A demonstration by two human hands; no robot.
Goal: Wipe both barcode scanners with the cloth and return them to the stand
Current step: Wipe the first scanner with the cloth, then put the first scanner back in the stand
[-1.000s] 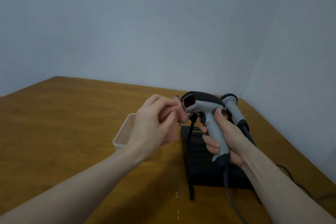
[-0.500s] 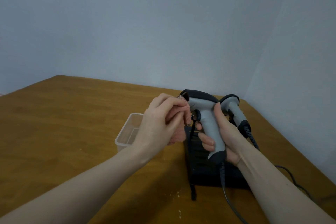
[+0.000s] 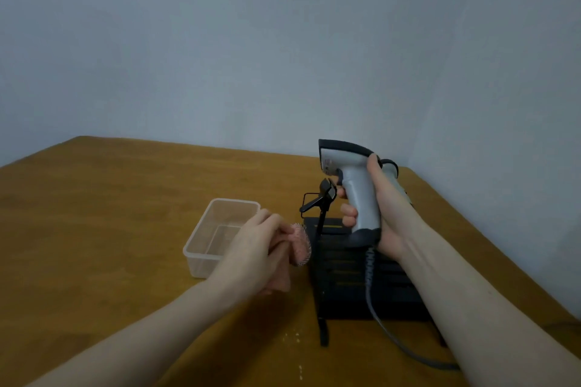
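Right hand (image 3: 382, 210): fingers and thumb wrapped round the grip of the grey scanner (image 3: 355, 185), grasping it upright above the stand base (image 3: 361, 280); head of the scanner points left, away from the wall corner.
Scanner cable (image 3: 374, 298): coiled grey lead hangs from the scanner butt, runs down across the stand base and off toward the near right table edge.
Left hand (image 3: 261, 248): fingers curled round the pink cloth (image 3: 300, 243), grasping it bunched; held low, well apart from the grey scanner, just left of the stand base.
Second scanner (image 3: 393, 173): mostly hidden behind the right hand and wrist; only part of its head and body shows; whether it sits in a holder I cannot tell.
Stand clip (image 3: 319, 201): black cradle on a thin black post, vacant, between the cloth and the held scanner.
Obstruction: right forearm covers the right side of the stand base.
Clear plastic container (image 3: 201, 248): on the wooden table (image 3: 94, 229), just left of the left hand; the hand overlaps its near right corner.
Background: plain pale wall (image 3: 283, 41) meeting in a corner behind the stand.
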